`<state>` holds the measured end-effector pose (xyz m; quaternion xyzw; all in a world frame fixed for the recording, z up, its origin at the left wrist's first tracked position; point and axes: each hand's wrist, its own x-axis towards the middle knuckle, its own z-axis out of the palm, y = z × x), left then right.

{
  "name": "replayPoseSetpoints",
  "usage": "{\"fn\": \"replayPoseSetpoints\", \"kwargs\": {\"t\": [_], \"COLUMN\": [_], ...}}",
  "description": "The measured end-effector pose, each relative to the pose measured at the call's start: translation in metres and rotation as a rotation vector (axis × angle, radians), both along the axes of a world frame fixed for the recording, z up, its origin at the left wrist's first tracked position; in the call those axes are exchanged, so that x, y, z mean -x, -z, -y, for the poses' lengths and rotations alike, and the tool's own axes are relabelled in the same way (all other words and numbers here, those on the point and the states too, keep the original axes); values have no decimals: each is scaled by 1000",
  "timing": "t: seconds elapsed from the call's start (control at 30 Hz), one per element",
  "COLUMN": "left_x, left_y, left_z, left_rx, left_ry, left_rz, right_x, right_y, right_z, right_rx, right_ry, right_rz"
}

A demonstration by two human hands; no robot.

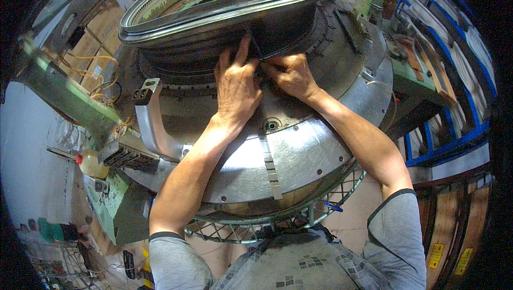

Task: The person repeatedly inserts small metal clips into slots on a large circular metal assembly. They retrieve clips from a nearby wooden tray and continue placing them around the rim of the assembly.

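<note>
Close together, our left hand (236,89), reaching higher, and right hand (293,78) are at the dark collar (288,29), spanning left to right ahead, beyond the metal housing (307,148)'s near edge; any grip, we cannot tell.

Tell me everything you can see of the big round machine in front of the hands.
The round machine looks metal: a bright, bolted front apron, a darker, grimy ring behind it, and a raised dark cylinder wall topped by a shiny ridged rim around an opening. A curved metal arm stands at left; a banded strip runs down the apron below a round fitting. The left hand and right hand work at the wall; exact fingertip contact is unclear.
</note>
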<state>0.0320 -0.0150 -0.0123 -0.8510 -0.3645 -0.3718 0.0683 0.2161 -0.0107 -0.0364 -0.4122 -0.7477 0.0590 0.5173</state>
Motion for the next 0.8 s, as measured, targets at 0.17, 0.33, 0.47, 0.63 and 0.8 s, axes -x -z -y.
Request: {"fn": "replayPoseSetpoints", "kwargs": {"t": [0.17,0.33,0.47,0.63,0.8], "left_x": [-1,-1,-1,-2,-1], "left_y": [1,2,3,2,0], "left_z": [-1,-2,-3,-2,-1], "left_rx": [-5,-11,-18,8,-1], "left_ry": [2,-2,5,-12,-3], "left_rz": [21,8,8,3,-3], "right_x": [0,0,0,0,0], "right_y": [0,1,2,4,6], "right_z": [-1,0,-3,-5,-7], "right_rx": [-43,-16,-57,-48,-48], "right_ry": [-8,16,28,43,56], "right_rz": [8,15,32,48,54]}}
